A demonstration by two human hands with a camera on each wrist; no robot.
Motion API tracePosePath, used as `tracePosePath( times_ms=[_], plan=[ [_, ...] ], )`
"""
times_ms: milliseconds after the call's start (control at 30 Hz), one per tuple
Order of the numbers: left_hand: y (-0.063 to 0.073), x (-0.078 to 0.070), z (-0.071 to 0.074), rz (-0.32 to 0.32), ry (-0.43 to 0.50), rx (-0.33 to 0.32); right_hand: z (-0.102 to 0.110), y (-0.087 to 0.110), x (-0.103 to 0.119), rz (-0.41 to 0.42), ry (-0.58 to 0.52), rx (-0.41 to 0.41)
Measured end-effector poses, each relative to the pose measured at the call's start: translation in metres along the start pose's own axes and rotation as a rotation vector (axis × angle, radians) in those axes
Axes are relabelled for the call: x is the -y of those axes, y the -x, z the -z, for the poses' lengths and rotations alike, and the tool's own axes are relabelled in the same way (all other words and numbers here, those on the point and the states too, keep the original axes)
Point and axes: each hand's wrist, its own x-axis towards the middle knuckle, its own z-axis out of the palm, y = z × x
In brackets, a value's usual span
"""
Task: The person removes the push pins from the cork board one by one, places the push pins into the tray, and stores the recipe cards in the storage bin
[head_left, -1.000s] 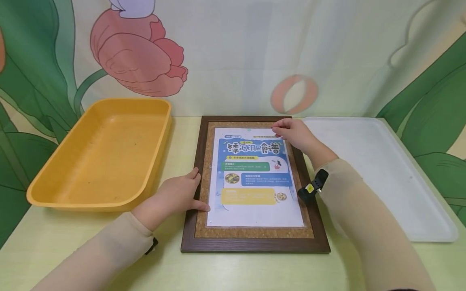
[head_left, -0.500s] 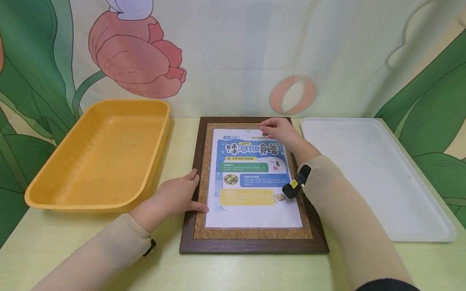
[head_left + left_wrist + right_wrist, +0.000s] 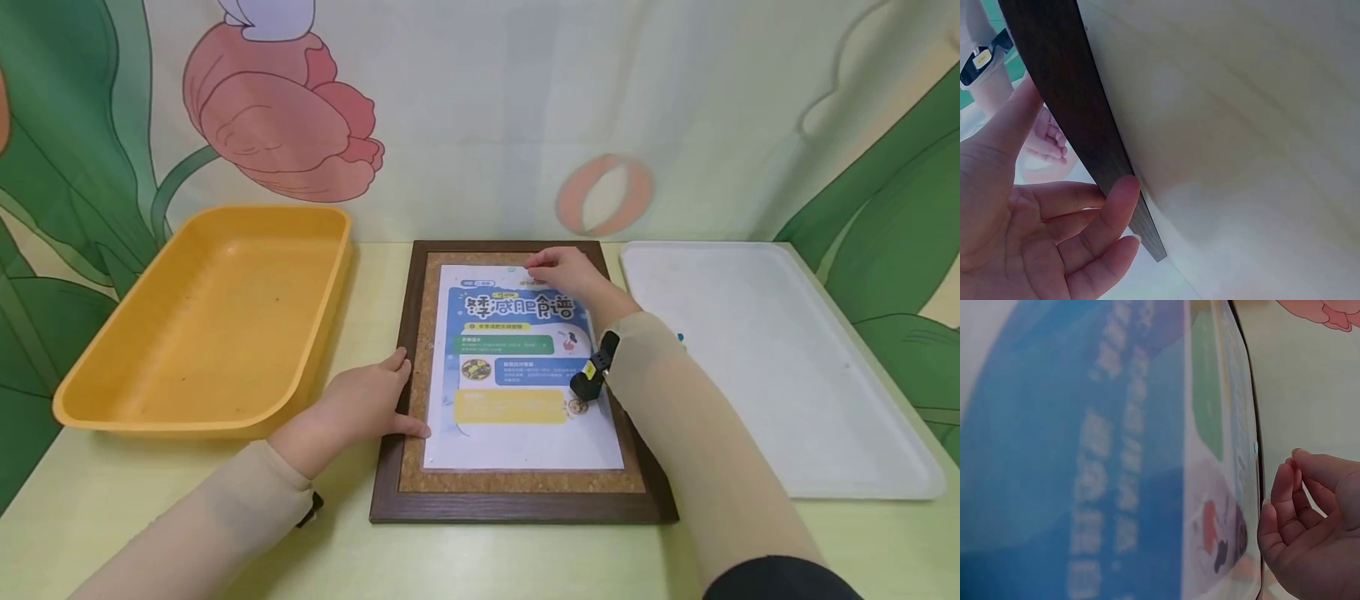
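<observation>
A cork board in a dark wooden frame lies on the table with a printed poster on it. My left hand grips the board's left side, thumb over the cork and fingers along the outer edge. In the left wrist view, those fingers curl against the dark frame. My right hand is over the poster's top edge, just right of a small teal push pin. The right wrist view shows the thumb and index fingertips meeting, with nothing visible between them.
A yellow tub stands on the left of the table. To the right of the board lies a white tray, with a small teal item on it beside my right sleeve. A curtain with printed flowers hangs behind.
My right hand has moved left along the poster's top edge towards the teal push pin. The teal item on the tray has come into view beside the sleeve. My left hand stays put.
</observation>
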Motion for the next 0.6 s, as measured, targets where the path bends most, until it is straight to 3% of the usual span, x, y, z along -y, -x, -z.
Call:
tracePosePath(
  times_ms=[333,600],
  plan=[
    [-0.001,-0.001,0.0,0.01,0.002,-0.005,-0.004,-0.005,-0.002,-0.017,0.088,0.078],
    [-0.002,-0.001,-0.003,0.017,0.006,-0.005,-0.005,-0.008,0.008,-0.013,0.287,0.161]
  ],
)
